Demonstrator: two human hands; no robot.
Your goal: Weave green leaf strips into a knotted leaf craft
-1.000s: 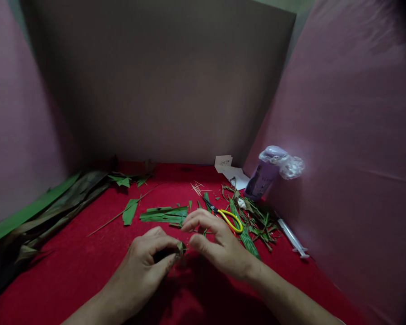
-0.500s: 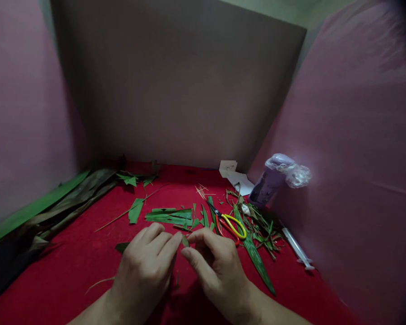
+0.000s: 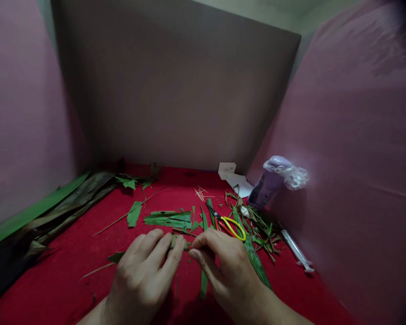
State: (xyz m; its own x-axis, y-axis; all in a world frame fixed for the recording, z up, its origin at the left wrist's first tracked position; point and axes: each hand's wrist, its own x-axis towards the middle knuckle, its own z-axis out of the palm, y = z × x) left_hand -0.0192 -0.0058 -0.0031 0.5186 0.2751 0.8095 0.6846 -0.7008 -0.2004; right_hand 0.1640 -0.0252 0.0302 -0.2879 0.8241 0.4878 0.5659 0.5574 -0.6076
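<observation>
Near the bottom centre, my left hand (image 3: 149, 266) is closed on a small dull-green leaf piece (image 3: 179, 243), part of which shows between its fingers. My right hand (image 3: 219, 262) is just to the right, thumb and index finger pinched at the piece's right end; the fingertips hide what lies between them. Beyond my hands are cut green leaf strips (image 3: 169, 219) on the red cloth (image 3: 71, 257). Scissors (image 3: 233, 227) with yellow and red handles lie beside my right hand, their blades pointing away. A long leaf (image 3: 257, 264) runs under the scissors and past my right wrist.
Toothpicks (image 3: 200, 194) lie beyond the scissors. At the right are a pile of stems (image 3: 264, 230), a syringe (image 3: 297, 250), white paper (image 3: 240, 184) and a purple cup (image 3: 265, 187) with clear plastic. Long leaves (image 3: 54, 198) line the left side, and walls surround the cloth.
My right hand has shifted slightly right, and more of the leaf piece shows by my left fingers. A narrow green strip now shows between my hands. The view has shifted slightly.
</observation>
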